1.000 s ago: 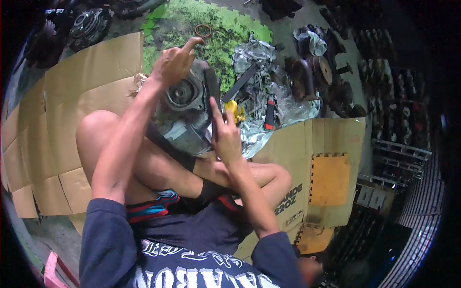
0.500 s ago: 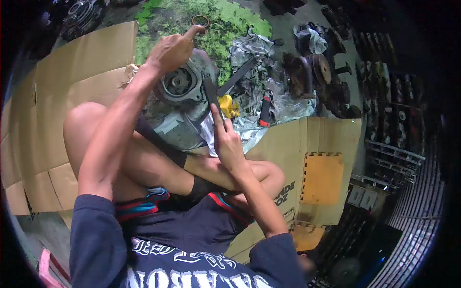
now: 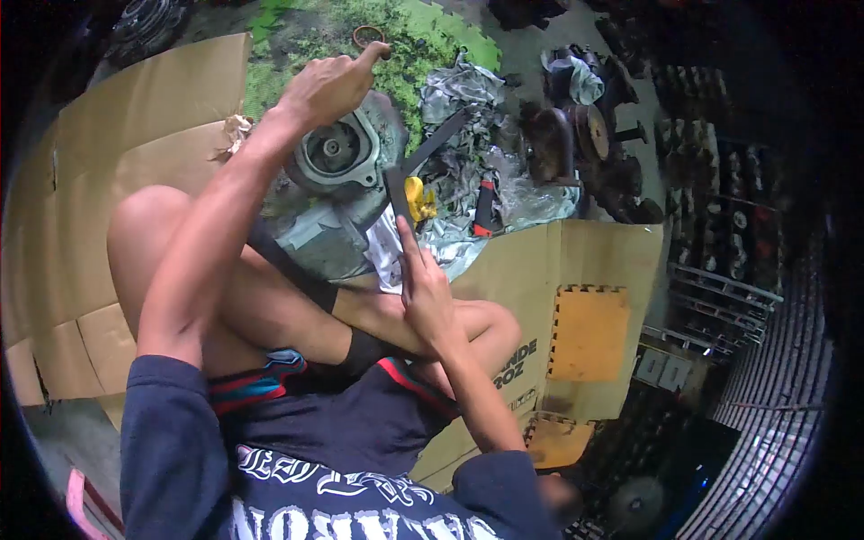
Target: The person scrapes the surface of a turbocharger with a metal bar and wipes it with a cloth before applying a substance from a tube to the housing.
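Note:
My left hand (image 3: 328,87) reaches over the metal pump-like housing (image 3: 340,153) with its round, bladed centre. Its fingers come together at the tip beside a thin orange ring (image 3: 369,38) lying on the dirty green mat; a small dark spot shows at the fingertips, and I cannot tell what it is. In my right hand (image 3: 427,301) is a dark flat bar (image 3: 396,193), index finger stretched along it, its far end beside the housing. A yellow object (image 3: 418,198) lies just right of the bar, near a white cloth (image 3: 385,252).
Crumpled rags (image 3: 461,85), another dark bar (image 3: 438,142) and a red-and-black handle (image 3: 484,207) lie to the right. Rusty metal parts (image 3: 551,144) stand beyond. Cardboard (image 3: 135,171) covers the floor, with an orange foam tile (image 3: 589,333) on it at right.
The view has shifted slightly. My left fingertips have moved a little right relative to the orange ring. The bar in my right hand has drawn slightly back toward me.

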Tool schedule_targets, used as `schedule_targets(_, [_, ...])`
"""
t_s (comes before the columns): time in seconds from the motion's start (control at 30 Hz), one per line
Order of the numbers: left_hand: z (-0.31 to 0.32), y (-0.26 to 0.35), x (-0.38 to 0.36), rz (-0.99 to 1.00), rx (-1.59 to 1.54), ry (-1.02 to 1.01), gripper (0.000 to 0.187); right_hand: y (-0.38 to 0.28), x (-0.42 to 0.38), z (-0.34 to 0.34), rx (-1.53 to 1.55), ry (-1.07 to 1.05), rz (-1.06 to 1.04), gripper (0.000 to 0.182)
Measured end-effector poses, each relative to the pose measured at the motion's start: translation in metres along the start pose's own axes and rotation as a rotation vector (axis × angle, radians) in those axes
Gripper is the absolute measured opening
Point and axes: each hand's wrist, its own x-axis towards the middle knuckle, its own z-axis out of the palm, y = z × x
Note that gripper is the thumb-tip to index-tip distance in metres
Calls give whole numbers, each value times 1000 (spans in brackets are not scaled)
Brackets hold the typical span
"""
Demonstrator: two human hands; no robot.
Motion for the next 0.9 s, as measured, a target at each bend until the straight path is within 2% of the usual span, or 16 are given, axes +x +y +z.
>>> schedule_targets(0.03, [-1,1,1,3,-7,6,42,5,-9,-3,80,20,-9,65])
schedule_targets(0.07, [-2,-3,1,-4,-44,3,42,9,-14,0,72,20,-11,65])
schedule_targets(0.13, [-2,-8,-2,-26,-81,2,42,15,-24,9,92,284,-71,65])
schedule_targets(0.2, [2,-14,-2,-6,-86,25,42,8,-31,11,112,302,24,60])
schedule_targets(0.23, [4,-14,-2,-7,-84,27,42,3,-34,11,215,294,202,59])
schedule_targets(0.33, [3,-9,-2,15,-39,103,43,-2,-27,13,290,310,333,58])
schedule_targets(0.37, [1,-8,-1,-48,-24,105,44,-7,-24,12,276,311,283,58])
schedule_targets(0.43, [1,-5,-3,-106,-10,110,47,-6,-14,15,165,387,38,58])
schedule_targets(0.47, [4,-5,-7,-244,48,131,52,-8,-10,13,164,390,37,58])
schedule_targets(0.5, [6,-6,-10,-382,106,152,57,-12,-7,10,177,361,-25,57])
schedule_targets(0.53, [8,-6,-11,-381,108,158,57,-14,-3,8,190,333,-89,57])
schedule_targets(0.6, [1,3,-16,-617,-9,45,62,-14,6,6,220,335,-105,56])
schedule_targets(0.67, [-3,4,-19,-569,-59,41,57,-14,19,-1,230,320,-68,54])
schedule_targets(0.7, [0,1,-23,-536,-70,88,54,-19,24,-10,350,176,176,53])
schedule_targets(0.77, [0,-2,-24,-499,-75,146,50,-13,42,-15,351,134,122,53])
schedule_targets(0.9, [-2,-1,-27,-509,-98,108,42,-14,77,-11,323,68,-10,56])
